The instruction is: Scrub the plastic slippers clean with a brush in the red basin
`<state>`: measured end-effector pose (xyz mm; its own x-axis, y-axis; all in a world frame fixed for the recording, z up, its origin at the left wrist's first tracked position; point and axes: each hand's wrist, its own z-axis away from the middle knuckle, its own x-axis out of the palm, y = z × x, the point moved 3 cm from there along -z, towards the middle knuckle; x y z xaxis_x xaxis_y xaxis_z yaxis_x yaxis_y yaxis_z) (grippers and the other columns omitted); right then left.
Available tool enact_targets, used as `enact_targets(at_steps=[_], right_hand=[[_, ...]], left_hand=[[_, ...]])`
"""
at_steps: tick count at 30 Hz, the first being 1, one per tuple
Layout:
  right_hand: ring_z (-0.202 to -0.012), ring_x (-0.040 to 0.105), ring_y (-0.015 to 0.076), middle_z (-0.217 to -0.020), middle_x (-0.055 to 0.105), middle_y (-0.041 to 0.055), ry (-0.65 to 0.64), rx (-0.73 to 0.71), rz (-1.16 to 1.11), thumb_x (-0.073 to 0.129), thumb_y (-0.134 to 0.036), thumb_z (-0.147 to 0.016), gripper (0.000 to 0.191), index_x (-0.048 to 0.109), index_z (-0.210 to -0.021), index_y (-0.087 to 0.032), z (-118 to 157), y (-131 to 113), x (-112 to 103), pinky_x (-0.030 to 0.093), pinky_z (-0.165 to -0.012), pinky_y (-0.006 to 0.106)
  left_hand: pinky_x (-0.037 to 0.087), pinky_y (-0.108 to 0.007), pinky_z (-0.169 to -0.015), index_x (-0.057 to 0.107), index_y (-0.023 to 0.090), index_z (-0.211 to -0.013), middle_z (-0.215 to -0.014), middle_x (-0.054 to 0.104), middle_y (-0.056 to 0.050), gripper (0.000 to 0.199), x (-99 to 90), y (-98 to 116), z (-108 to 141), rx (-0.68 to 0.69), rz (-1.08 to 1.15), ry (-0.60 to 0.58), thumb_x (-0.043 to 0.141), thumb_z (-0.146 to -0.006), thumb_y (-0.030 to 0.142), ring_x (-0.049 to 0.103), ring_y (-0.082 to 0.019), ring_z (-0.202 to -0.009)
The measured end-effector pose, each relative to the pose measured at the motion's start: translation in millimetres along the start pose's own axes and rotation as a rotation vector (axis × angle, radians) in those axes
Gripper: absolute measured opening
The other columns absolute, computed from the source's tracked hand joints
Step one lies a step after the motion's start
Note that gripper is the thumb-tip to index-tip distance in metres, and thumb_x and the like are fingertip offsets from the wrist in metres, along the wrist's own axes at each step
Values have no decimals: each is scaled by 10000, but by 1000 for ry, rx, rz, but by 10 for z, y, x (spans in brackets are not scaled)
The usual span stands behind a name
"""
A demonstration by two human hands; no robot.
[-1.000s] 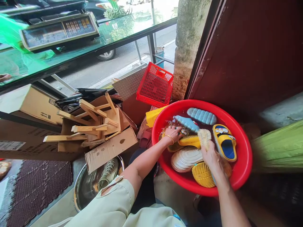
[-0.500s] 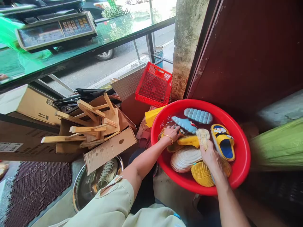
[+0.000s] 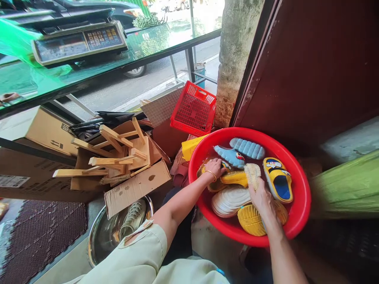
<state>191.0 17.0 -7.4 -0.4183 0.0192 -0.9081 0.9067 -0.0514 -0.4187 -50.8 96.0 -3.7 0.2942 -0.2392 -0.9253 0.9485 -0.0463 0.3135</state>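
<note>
A red basin of water holds several slippers. At its left side my left hand is closed on a yellow slipper, part of which lies under the fingers. My right hand grips a pale bristled brush, bristles showing, over the middle of the basin. Two light blue slippers, one beside the other, lie at the back. A yellow and blue slipper rests at the right. White soles and a yellow sole are at the front.
A red crate stands behind the basin, near a yellow object. Left are an upturned wooden stool, cardboard and a metal basin with a shoe. A scale sits on the glass counter.
The view has shifted slightly. The blue slipper near my left hand shows more of its decorated top. Both hands keep nearly the same places, with the brush still in my right hand.
</note>
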Motion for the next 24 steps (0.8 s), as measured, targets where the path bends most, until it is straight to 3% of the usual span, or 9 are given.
enact_targets(at_steps=[4,6,9,13,16,21,24], right_hand=[[-835,753,351,-984,753,198,-6,-3,-40,390,-425,-987,580,475,-1471,-118,3,-25,-30,543,-742,467],[-846,753,347,-1024,753,205,-8,6,-63,394,-429,-982,584,473,-1472,-123,-1,-22,-34,543,-732,458],[-844,750,344,-1080,746,217,-1,17,-78,397,-445,-968,591,488,-1460,-130,-8,-1,-27,539,-707,447],[-866,746,336,-1096,741,214,12,-17,-87,388,-455,-957,584,509,-1431,-136,-26,51,11,540,-720,437],[-877,742,335,-1076,744,209,-5,-26,-96,388,-464,-955,596,491,-1438,-130,-51,89,54,543,-731,436],[-866,735,311,-1124,734,207,12,12,-174,430,-523,-929,620,506,-1421,-153,-82,127,40,544,-683,395],[-704,703,261,-1026,746,163,-7,133,-387,521,-614,-878,692,505,-1425,-190,-48,191,-68,532,-570,355]], left_hand=[[481,-364,-1041,551,233,-1381,-1487,531,-123,485,-218,31,-98,-22,77,141,457,-1025,549,585,-248,-1285],[415,-424,-1128,472,232,-1479,-1542,489,-139,568,-345,86,-254,21,30,192,515,-1001,537,490,-278,-1396],[280,-548,-1208,476,242,-1486,-1526,521,-145,647,-437,189,-548,102,-70,119,610,-936,556,435,-327,-1434],[267,-558,-1182,645,241,-1277,-1308,676,-123,457,-424,268,-777,136,-124,7,668,-893,488,582,-305,-1259],[259,-519,-1169,695,229,-1121,-1204,720,-93,293,-425,333,-755,216,-93,25,669,-895,414,623,-281,-1176],[248,-489,-1161,663,208,-1123,-1208,705,-106,266,-578,444,-535,262,-17,111,614,-941,396,615,-284,-1164],[326,-438,-1119,635,210,-1094,-1191,700,-89,242,-713,471,-339,309,125,162,636,-925,383,605,-266,-1167]])
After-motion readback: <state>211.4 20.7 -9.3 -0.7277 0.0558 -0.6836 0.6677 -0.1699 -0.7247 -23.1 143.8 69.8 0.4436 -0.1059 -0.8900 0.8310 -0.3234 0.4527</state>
